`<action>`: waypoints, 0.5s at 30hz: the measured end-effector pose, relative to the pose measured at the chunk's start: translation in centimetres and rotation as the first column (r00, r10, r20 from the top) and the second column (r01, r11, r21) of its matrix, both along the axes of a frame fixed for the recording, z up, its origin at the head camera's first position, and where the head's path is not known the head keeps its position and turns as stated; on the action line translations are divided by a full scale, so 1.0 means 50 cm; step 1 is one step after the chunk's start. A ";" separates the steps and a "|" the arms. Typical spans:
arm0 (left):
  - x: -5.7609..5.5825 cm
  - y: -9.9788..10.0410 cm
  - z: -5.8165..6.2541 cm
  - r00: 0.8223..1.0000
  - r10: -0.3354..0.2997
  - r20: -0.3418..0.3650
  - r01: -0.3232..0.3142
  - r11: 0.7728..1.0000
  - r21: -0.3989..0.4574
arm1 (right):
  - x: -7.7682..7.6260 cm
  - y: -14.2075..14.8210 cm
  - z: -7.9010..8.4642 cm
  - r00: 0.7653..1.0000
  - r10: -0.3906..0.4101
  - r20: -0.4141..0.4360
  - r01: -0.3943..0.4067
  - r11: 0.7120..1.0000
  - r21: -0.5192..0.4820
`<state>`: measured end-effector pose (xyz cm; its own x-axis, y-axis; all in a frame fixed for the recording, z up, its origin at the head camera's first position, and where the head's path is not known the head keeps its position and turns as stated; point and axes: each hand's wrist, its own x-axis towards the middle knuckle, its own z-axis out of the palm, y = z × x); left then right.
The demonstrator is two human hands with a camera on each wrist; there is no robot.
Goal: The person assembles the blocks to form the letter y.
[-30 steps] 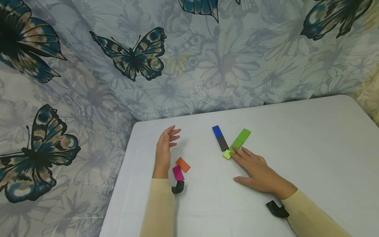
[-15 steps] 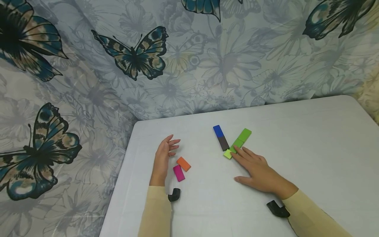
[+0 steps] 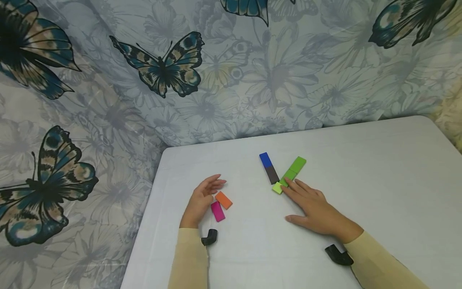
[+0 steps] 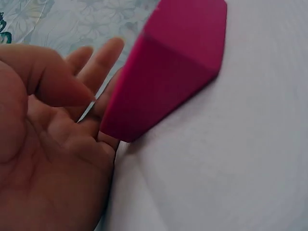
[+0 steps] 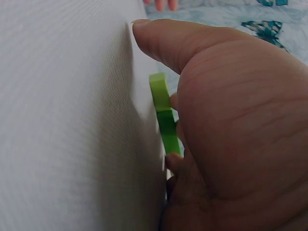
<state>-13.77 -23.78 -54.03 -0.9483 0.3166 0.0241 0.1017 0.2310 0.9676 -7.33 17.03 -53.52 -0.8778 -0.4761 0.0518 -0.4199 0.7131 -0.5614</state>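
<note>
My left hand (image 3: 202,198) is beside the orange block (image 3: 224,200) and the magenta block (image 3: 218,211), its fingers loosely bent with nothing between them. In the left wrist view the magenta block (image 4: 168,67) looms large past the palm. My right hand (image 3: 312,206) lies with fingers extended, fingertips on the lower green block (image 3: 286,176) and right at the small lime block (image 3: 277,188). A second green block (image 3: 298,163) continues that row. Blue (image 3: 265,159) and dark brown blocks (image 3: 272,175) form another row, meeting the green one in a V.
The white table (image 3: 361,168) carries all the blocks. Behind it and along the left hangs a butterfly-print cloth (image 3: 205,108). Each wrist wears a black camera mount, one on the left sleeve (image 3: 210,237) and one on the right (image 3: 338,255).
My left hand has drawn back toward me, and its fingers have bent and turned toward the orange and magenta blocks. My right hand and all the blocks stay where they were.
</note>
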 end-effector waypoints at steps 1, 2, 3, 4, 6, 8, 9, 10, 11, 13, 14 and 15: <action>0.000 0.000 0.001 1.000 -0.010 0.011 0.010 1.000 -0.018 | 0.000 0.000 0.000 1.000 0.001 0.001 -0.001 1.000 0.000; 0.000 0.000 0.002 0.999 -0.023 0.025 0.024 0.999 -0.038 | -0.001 0.000 0.000 1.000 0.002 0.001 -0.002 1.000 -0.001; 0.001 0.002 0.004 0.998 -0.037 0.048 0.040 0.998 -0.053 | -0.001 0.001 -0.002 1.000 0.003 0.001 -0.003 1.000 0.001; 0.002 0.004 0.007 0.996 -0.056 0.069 0.060 0.996 -0.063 | -0.001 0.001 -0.002 1.000 0.003 -0.001 -0.003 1.000 -0.001; 0.005 0.010 0.014 0.989 -0.086 0.123 0.095 0.993 -0.074 | -0.002 0.002 -0.003 1.000 0.003 -0.002 -0.003 1.000 -0.001; 0.008 0.015 0.020 0.982 -0.098 0.161 0.115 0.989 -0.098 | -0.002 0.002 -0.003 1.000 0.003 -0.004 -0.003 1.000 0.001; 0.009 0.018 0.022 0.981 -0.097 0.170 0.117 0.986 -0.115 | -0.002 0.003 -0.003 1.000 0.003 -0.004 -0.003 1.000 0.001; 0.011 0.019 0.024 0.981 -0.094 0.170 0.118 0.984 -0.135 | -0.002 0.003 -0.003 1.000 0.003 -0.005 -0.003 1.000 0.001; 0.012 0.021 0.025 0.982 -0.088 0.167 0.115 0.981 -0.158 | -0.002 0.003 -0.003 1.000 0.003 -0.004 -0.003 1.000 0.001; 0.011 0.024 0.023 0.987 -0.077 0.141 0.106 0.973 -0.207 | -0.002 0.003 -0.003 1.000 0.004 -0.003 -0.004 1.000 0.002; 0.011 0.027 0.022 0.989 -0.070 0.127 0.098 0.969 -0.226 | -0.002 0.003 -0.003 1.000 0.004 -0.002 -0.004 1.000 0.002; 0.011 0.029 0.023 0.992 -0.063 0.113 0.089 0.966 -0.241 | -0.002 0.003 -0.003 1.000 0.004 -0.001 -0.004 1.000 0.001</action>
<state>-13.20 -22.32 -52.89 -0.9143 0.3718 -0.1604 0.0303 0.4578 0.8885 -7.42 17.20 -53.66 -0.8758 -0.4798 0.0517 -0.4232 0.7121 -0.5602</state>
